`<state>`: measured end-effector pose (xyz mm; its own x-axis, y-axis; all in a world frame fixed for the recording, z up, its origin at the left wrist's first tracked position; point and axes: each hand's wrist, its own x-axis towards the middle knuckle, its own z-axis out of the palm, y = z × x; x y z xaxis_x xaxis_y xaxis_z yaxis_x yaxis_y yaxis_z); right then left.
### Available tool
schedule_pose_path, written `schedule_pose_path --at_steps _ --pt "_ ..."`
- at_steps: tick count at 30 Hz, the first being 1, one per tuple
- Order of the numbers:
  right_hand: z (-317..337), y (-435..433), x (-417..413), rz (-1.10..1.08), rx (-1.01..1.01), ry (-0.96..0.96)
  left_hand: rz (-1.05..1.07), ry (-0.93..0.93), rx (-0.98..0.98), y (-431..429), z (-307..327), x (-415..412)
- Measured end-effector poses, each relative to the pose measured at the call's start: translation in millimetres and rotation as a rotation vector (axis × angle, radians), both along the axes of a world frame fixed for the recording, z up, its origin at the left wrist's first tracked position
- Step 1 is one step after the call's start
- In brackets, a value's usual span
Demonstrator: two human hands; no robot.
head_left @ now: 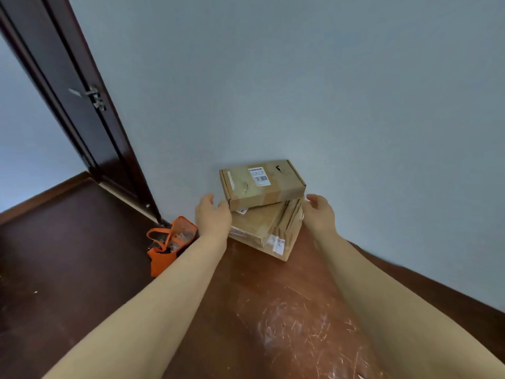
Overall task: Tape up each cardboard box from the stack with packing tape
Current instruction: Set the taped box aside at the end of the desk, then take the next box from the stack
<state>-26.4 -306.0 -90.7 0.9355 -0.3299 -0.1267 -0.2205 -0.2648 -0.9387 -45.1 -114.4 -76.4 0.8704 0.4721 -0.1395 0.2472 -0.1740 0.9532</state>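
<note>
A stack of cardboard boxes stands on the brown table [273,296] against the wall. The top box [261,184] is small, with a white barcode label and brown tape bands. Under it lie a flatter box [257,222] and a bottom box [284,242] with white labels. My left hand [213,217] reaches to the left end of the top box, thumb touching its front corner, fingers relaxed. My right hand [319,212] hovers at the stack's right side, fingers loosely spread, a small gap to the cardboard. No packing tape roll is visible.
An orange bag [169,244] with a clear panel sits on the dark floor left of the table. A dark wooden door [82,105] with a metal handle stands open at the left. The pale blue wall [328,91] runs right behind the boxes. The tabletop near me is scratched.
</note>
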Motion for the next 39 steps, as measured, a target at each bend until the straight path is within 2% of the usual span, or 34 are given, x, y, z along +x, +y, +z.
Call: schedule_pose_path --at_steps 5,8,13,16,21,27,30,32,35,39 --pt "-1.7 2.7 33.3 0.033 -0.061 0.019 -0.073 0.075 0.029 4.8 -4.9 27.5" --pt "-7.2 5.9 52.1 0.015 -0.005 0.055 -0.131 0.101 0.011 6.9 -6.5 45.0" --pt "-20.5 18.7 67.3 -0.138 0.007 0.022 -0.247 0.144 -0.067 18.4 -15.1 68.0" --pt "-18.7 31.1 58.9 -0.276 0.015 -0.035 -0.304 0.086 -0.111 33.6 -19.9 73.7" --pt "-16.5 41.6 13.5 -0.604 0.113 -0.139 -0.441 -0.071 -0.164 39.4 -10.5 54.5" --pt "-24.9 32.3 -68.6 -0.927 0.112 -0.131 -0.734 -0.065 -0.132 19.2 -10.4 12.1" --pt "-29.4 27.7 -108.4 -1.007 0.070 -0.065 -0.907 -0.036 -0.122 13.6 -12.3 -14.8" --pt "-40.8 23.3 -133.5 -1.039 0.083 0.007 -0.995 -0.012 -0.051 13.1 -19.0 -32.3" --pt "-65.1 21.5 -168.5 -1.035 0.118 0.085 -1.127 0.032 0.057 18.3 -29.6 -64.3" --pt "-95.2 29.4 -212.2 -0.983 0.087 0.196 -1.203 0.182 0.142 34.3 -54.3 -107.7"
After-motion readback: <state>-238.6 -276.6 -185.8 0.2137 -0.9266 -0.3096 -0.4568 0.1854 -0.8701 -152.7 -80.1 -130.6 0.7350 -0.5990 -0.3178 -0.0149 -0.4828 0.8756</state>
